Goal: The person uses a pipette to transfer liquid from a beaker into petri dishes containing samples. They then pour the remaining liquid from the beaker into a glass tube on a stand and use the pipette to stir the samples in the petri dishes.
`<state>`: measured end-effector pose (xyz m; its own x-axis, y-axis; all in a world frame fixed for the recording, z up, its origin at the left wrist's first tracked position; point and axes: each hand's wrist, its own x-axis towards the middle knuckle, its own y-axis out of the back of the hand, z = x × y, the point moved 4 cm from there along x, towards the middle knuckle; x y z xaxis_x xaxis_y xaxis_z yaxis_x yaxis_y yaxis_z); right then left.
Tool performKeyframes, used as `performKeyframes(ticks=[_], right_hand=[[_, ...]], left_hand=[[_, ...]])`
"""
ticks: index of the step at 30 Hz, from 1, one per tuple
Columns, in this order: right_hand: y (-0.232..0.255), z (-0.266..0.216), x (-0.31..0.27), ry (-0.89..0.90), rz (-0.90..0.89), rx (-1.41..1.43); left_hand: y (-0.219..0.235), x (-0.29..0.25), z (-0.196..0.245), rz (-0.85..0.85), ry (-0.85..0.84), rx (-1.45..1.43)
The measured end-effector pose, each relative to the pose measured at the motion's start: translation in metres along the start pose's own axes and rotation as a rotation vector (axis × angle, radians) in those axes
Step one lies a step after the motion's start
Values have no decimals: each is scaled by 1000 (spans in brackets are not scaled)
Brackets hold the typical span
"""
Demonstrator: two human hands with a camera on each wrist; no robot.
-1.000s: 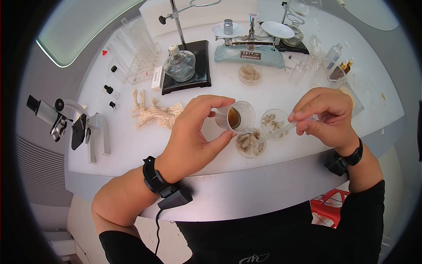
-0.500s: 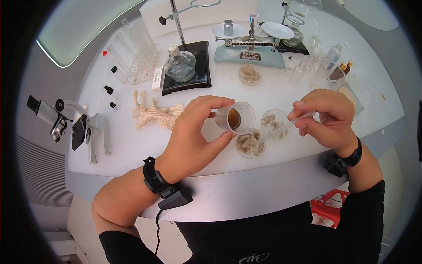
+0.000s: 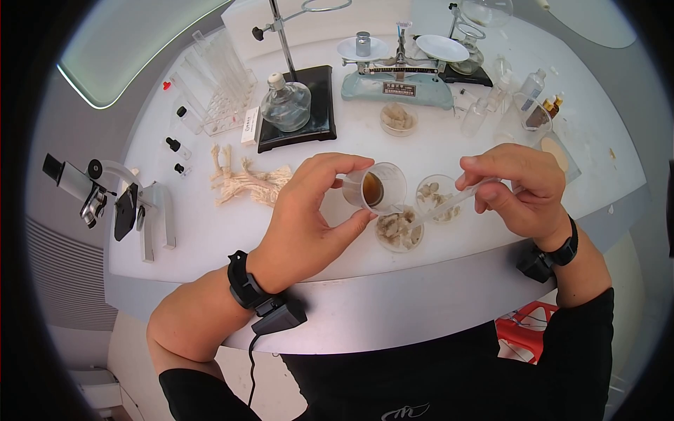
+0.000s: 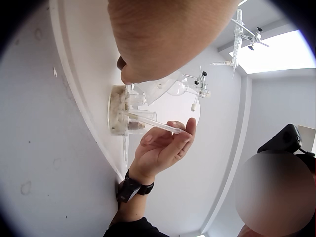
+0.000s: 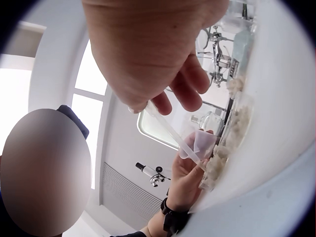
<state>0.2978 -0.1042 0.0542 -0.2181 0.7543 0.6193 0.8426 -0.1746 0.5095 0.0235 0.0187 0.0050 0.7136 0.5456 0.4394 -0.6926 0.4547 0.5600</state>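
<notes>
My left hand (image 3: 305, 214) grips a clear plastic cup (image 3: 393, 184) with brown liquid (image 3: 373, 189) in it. The cup leans over the near petri dish (image 3: 400, 242), its lip close above the rim. Pale brown, fluffy clumps (image 3: 397, 228) fill that dish. Between the fingers of my right hand (image 3: 523, 188) is a clear slender rod (image 3: 449, 205), slanting down to the left with its lower end at the clumps. The right wrist view shows the rod (image 5: 173, 133) running down to the dish. Right behind stands a second petri dish (image 3: 456, 216) with similar pieces.
A third dish (image 3: 399, 130) stands before the balance scale (image 3: 399, 91). To the left are a root-like pale bundle (image 3: 246, 179), a stoppered flask (image 3: 286, 105), a test tube rack (image 3: 228, 112) and a microscope (image 3: 130, 200). Several bottles (image 3: 533, 84) stand at the back right.
My right fingers have shifted and spread a little on the rod, and its upper end sits slightly differently. The left hand and the tilted cup have hardly moved.
</notes>
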Motion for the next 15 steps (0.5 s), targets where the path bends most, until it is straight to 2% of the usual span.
performKeyframes(ticks=[15], right_hand=[[3,0,1,5,-21,-81]], left_hand=[[1,0,1,9,-4,2]])
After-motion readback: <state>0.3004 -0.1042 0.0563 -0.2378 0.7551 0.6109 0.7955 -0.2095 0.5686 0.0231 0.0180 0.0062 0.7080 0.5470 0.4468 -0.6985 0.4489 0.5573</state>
